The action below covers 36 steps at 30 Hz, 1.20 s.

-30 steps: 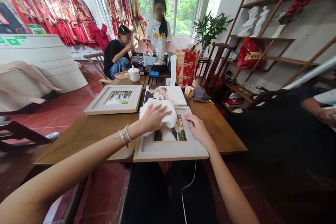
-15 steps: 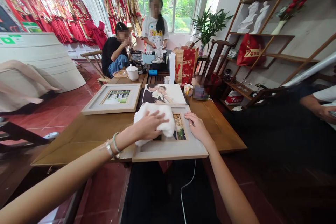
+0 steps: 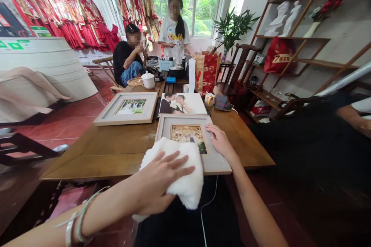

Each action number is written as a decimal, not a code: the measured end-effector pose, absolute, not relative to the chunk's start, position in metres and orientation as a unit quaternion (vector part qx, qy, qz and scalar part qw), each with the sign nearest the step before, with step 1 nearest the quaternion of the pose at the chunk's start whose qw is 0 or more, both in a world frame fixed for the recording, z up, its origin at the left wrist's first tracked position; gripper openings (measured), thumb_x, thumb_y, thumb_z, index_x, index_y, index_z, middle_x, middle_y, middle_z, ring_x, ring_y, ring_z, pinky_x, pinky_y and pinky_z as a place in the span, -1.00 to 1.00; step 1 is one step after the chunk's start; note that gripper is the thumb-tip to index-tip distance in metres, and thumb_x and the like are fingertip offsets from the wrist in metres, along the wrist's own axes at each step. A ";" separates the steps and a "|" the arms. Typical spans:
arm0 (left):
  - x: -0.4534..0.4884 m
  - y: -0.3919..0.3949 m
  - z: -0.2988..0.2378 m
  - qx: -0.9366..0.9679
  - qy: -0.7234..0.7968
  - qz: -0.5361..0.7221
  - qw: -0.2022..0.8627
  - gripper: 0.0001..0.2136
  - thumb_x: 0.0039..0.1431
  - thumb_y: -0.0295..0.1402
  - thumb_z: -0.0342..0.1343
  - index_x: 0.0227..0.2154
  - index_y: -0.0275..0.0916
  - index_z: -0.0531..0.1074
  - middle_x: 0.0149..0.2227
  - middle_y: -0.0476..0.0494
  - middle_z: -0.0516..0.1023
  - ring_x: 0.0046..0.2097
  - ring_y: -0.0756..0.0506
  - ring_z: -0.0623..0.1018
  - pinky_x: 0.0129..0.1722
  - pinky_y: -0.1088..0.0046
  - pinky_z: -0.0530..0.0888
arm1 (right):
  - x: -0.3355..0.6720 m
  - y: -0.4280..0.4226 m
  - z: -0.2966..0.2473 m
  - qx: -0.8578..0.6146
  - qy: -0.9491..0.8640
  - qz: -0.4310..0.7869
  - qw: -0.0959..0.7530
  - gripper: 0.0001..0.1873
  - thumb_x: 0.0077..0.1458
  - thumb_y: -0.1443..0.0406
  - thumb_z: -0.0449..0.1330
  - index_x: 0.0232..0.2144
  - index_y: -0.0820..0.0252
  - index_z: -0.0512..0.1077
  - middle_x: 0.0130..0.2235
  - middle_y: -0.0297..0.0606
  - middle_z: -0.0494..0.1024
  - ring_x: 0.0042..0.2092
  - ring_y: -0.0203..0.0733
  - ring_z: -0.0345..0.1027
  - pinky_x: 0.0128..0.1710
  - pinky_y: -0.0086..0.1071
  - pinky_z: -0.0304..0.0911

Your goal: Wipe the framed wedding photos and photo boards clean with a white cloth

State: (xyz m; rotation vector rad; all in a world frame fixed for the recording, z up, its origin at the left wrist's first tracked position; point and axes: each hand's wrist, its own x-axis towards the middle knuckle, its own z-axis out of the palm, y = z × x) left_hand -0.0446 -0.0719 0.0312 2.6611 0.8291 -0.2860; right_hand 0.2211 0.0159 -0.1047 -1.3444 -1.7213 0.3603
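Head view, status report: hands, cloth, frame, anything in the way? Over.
Left hand flat on white cloth at near-left corner of frame, cloth overhanging table edge. Right hand open, resting on frame's right border. Photo print and second frame lie just beyond.

A brown wooden table [image 3: 116,154] stretches from near to far. At its near edge lies a grey-framed photo [image 3: 216,162]. Just beyond it lies a frameless wedding print [image 3: 194,104], with a second framed photo [image 3: 110,114] to its left. A small box [image 3: 209,99] and a phone [image 3: 222,102] sit right of the print, and a white teapot [image 3: 148,81] stands farther back.
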 end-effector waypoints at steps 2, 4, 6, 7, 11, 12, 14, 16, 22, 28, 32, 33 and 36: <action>-0.044 -0.066 0.028 0.934 0.306 -0.104 0.155 -0.26 -0.10 -0.50 0.01 0.24 -0.03 0.09 0.31 -0.10 0.05 0.31 -0.33 0.04 0.20 -0.17 0.04 | 0.221 0.016 -0.105 -0.546 -0.697 0.144 0.443 -0.59 0.00 0.52 -0.05 -0.22 0.24 0.52 -0.05 -0.09 0.53 0.11 -0.10 0.30 0.20 -0.10 0.11; -0.043 -0.053 0.021 0.934 0.322 -0.096 0.122 -0.29 -0.08 -0.49 0.01 0.23 -0.04 0.11 0.30 -0.12 0.08 0.30 -0.32 0.06 0.19 -0.18 0.03 | 0.221 0.016 -0.104 -0.547 -0.698 0.144 0.438 -0.59 0.00 0.52 -0.05 -0.21 0.24 0.52 -0.04 -0.08 0.53 0.12 -0.10 0.30 0.20 -0.10 0.11; -0.044 -0.032 0.012 0.936 0.331 -0.085 0.079 -0.33 -0.04 -0.46 0.01 0.22 -0.06 0.14 0.29 -0.14 0.10 0.30 -0.31 0.07 0.19 -0.17 0.03 | 0.222 0.015 -0.104 -0.546 -0.702 0.144 0.435 -0.58 0.00 0.52 -0.06 -0.21 0.23 0.52 -0.04 -0.09 0.53 0.12 -0.10 0.29 0.20 -0.10 0.11; -0.045 -0.020 0.008 0.938 0.333 -0.077 0.058 -0.36 -0.02 -0.44 0.01 0.21 -0.07 0.16 0.29 -0.14 0.11 0.30 -0.31 0.08 0.18 -0.15 0.04 | 0.222 0.015 -0.103 -0.544 -0.703 0.144 0.435 -0.57 0.00 0.52 -0.05 -0.20 0.23 0.52 -0.03 -0.10 0.52 0.12 -0.10 0.29 0.21 -0.09 0.10; -0.050 0.033 -0.005 0.940 0.341 -0.019 -0.008 -0.43 0.07 -0.37 0.00 0.20 -0.11 0.17 0.28 -0.17 0.14 0.29 -0.28 0.12 0.19 -0.05 0.08 | 0.222 0.016 -0.104 -0.539 -0.705 0.148 0.436 -0.57 -0.01 0.53 -0.05 -0.19 0.22 0.52 -0.02 -0.10 0.52 0.13 -0.10 0.28 0.21 -0.07 0.10; -0.051 0.044 -0.008 0.937 0.348 -0.001 -0.020 -0.44 0.09 -0.37 -0.02 0.21 -0.12 0.16 0.28 -0.18 0.14 0.28 -0.27 0.13 0.19 -0.03 0.09 | 0.222 0.016 -0.104 -0.538 -0.705 0.147 0.438 -0.57 -0.01 0.53 -0.05 -0.20 0.22 0.52 -0.02 -0.10 0.52 0.13 -0.11 0.29 0.20 -0.07 0.10; -0.052 0.064 -0.011 0.929 0.367 0.029 -0.040 -0.46 0.13 -0.35 -0.05 0.21 -0.14 0.15 0.28 -0.18 0.14 0.28 -0.26 0.14 0.18 0.00 0.11 | 0.223 0.016 -0.105 -0.536 -0.704 0.146 0.442 -0.57 0.00 0.53 -0.05 -0.21 0.21 0.52 -0.03 -0.11 0.52 0.12 -0.11 0.29 0.20 -0.08 0.11; -0.050 0.077 -0.013 0.923 0.379 0.041 -0.054 -0.49 0.16 -0.34 -0.07 0.21 -0.16 0.15 0.27 -0.18 0.15 0.28 -0.25 0.14 0.18 0.02 0.12 | 0.223 0.017 -0.106 -0.535 -0.703 0.144 0.447 -0.58 0.00 0.54 -0.04 -0.21 0.20 0.52 -0.04 -0.12 0.52 0.11 -0.12 0.30 0.20 -0.09 0.11; -0.040 0.075 -0.013 0.926 0.370 0.002 -0.075 -0.50 0.11 -0.36 -0.04 0.16 -0.21 0.25 0.26 -0.23 0.17 0.27 -0.31 0.13 0.14 -0.01 0.14 | 0.224 0.017 -0.108 -0.538 -0.702 0.142 0.444 -0.57 -0.01 0.54 -0.04 -0.20 0.19 0.52 -0.04 -0.13 0.52 0.12 -0.12 0.29 0.21 -0.09 0.09; -0.036 0.010 -0.008 0.933 0.357 -0.039 -0.011 -0.48 0.06 -0.36 -0.04 0.15 -0.19 0.27 0.25 -0.23 0.20 0.26 -0.34 0.14 0.14 -0.12 0.12 | 0.222 0.016 -0.104 -0.546 -0.699 0.138 0.441 -0.57 0.00 0.54 -0.04 -0.21 0.20 0.52 -0.03 -0.11 0.52 0.11 -0.12 0.30 0.20 -0.10 0.11; -0.039 -0.036 -0.008 0.933 0.357 -0.029 0.026 -0.39 -0.02 -0.37 0.00 0.19 -0.17 0.19 0.27 -0.22 0.15 0.29 -0.37 0.06 0.15 -0.19 0.06 | 0.221 0.014 -0.103 -0.545 -0.698 0.134 0.444 -0.58 0.00 0.53 -0.05 -0.22 0.20 0.52 -0.05 -0.12 0.53 0.10 -0.13 0.31 0.20 -0.11 0.11; -0.040 -0.044 -0.007 0.932 0.359 -0.027 0.034 -0.37 -0.03 -0.37 0.00 0.20 -0.17 0.18 0.27 -0.22 0.14 0.30 -0.38 0.04 0.16 -0.20 0.05 | 0.221 0.015 -0.104 -0.545 -0.697 0.134 0.446 -0.59 0.00 0.53 -0.05 -0.22 0.20 0.52 -0.05 -0.12 0.53 0.10 -0.13 0.31 0.20 -0.10 0.12; -0.039 -0.063 0.001 0.930 0.358 -0.030 0.075 -0.36 -0.03 -0.39 -0.01 0.21 -0.13 0.15 0.28 -0.16 0.15 0.30 -0.36 0.04 0.17 -0.19 0.05 | 0.222 0.016 -0.105 -0.545 -0.698 0.134 0.444 -0.59 -0.01 0.53 -0.05 -0.23 0.21 0.52 -0.06 -0.11 0.54 0.09 -0.12 0.32 0.19 -0.10 0.13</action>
